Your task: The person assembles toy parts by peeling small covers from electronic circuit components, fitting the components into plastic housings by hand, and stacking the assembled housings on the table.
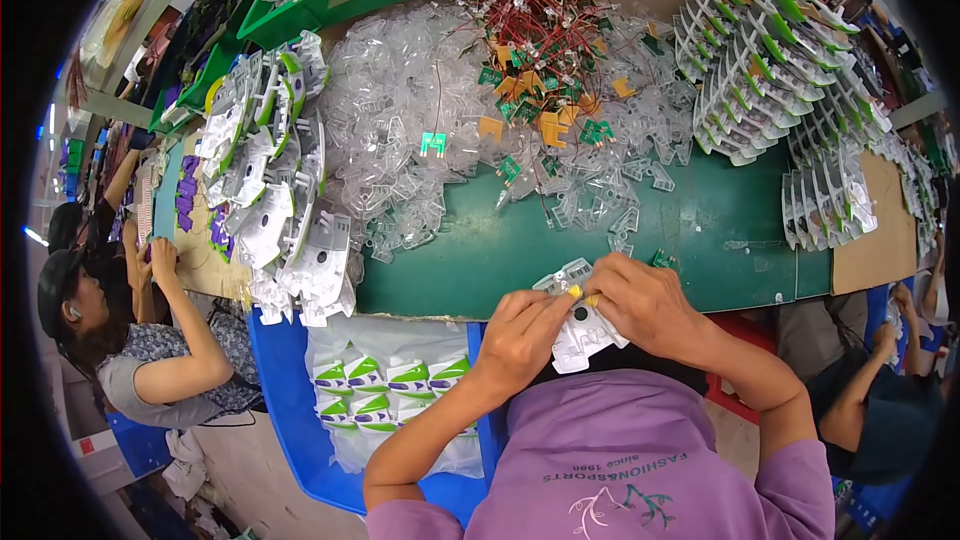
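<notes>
Both my hands hold one white plastic toy shell (583, 332) with a black round hole, just in front of the green table's (520, 250) near edge. My left hand (522, 332) grips its lower left side. My right hand (647, 302) pinches its top, where a small yellow part (575, 292) and a clear plastic piece (566, 275) sit. I wear a purple shirt.
A heap of clear plastic pieces (420, 120) and red-wired green circuit boards (540, 50) covers the table's middle. White shells are stacked at left (275, 190) and right (770, 70). A blue bin (290, 410) holds bagged finished parts (385, 380). Other people work at left (150, 360) and right (880, 380).
</notes>
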`<control>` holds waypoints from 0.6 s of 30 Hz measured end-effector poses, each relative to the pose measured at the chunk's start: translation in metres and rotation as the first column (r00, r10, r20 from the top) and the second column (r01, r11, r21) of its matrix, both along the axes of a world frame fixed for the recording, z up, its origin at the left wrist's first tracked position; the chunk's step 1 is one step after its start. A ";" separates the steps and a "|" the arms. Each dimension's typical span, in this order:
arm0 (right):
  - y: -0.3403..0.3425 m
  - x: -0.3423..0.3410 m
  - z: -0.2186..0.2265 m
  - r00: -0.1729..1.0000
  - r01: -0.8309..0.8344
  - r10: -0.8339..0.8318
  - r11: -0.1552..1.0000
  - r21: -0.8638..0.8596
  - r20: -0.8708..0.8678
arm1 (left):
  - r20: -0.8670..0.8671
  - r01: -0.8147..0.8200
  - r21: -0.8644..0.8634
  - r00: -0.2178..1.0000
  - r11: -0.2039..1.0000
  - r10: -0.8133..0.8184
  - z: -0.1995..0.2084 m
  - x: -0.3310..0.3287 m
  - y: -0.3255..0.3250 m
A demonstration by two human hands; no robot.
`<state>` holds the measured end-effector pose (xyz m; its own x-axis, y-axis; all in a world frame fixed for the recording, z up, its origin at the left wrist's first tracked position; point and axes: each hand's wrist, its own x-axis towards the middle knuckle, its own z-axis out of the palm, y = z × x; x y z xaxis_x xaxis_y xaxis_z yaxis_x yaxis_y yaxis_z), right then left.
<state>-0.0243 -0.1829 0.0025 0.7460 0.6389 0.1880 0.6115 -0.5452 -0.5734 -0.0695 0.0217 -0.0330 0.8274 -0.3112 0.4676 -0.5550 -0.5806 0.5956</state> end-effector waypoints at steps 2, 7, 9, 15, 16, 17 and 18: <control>-0.001 -0.001 0.008 0.996 0.035 -0.037 0.999 -0.021 -0.087 | -0.055 -0.035 -0.149 0.998 0.988 0.027 -0.008 -0.005 -0.004; -0.009 -0.011 0.021 0.990 0.015 -0.017 1.000 -0.015 -0.143 | -0.122 -0.034 -0.233 0.992 0.972 0.005 -0.009 0.000 -0.005; -0.011 -0.014 0.022 0.988 0.024 -0.028 0.999 -0.025 -0.153 | -0.148 0.007 -0.224 0.988 0.975 -0.041 -0.006 0.006 -0.002; -0.017 -0.015 0.037 0.981 0.044 -0.030 0.997 0.070 -0.191 | -0.263 0.204 -0.029 0.943 0.978 -0.205 0.003 0.013 0.003; -0.018 -0.016 0.040 0.954 0.050 0.002 0.985 0.167 -0.300 | -0.263 0.213 -0.030 0.941 0.977 -0.213 0.004 0.014 0.003; -0.017 -0.016 0.042 0.954 0.048 0.005 0.984 0.169 -0.300 | -0.263 0.221 -0.030 0.939 0.975 -0.221 0.004 0.013 0.004; -0.017 -0.017 0.044 0.899 0.074 0.050 0.962 0.263 -0.435 | -0.264 0.218 -0.028 0.940 0.976 -0.217 0.004 0.012 0.005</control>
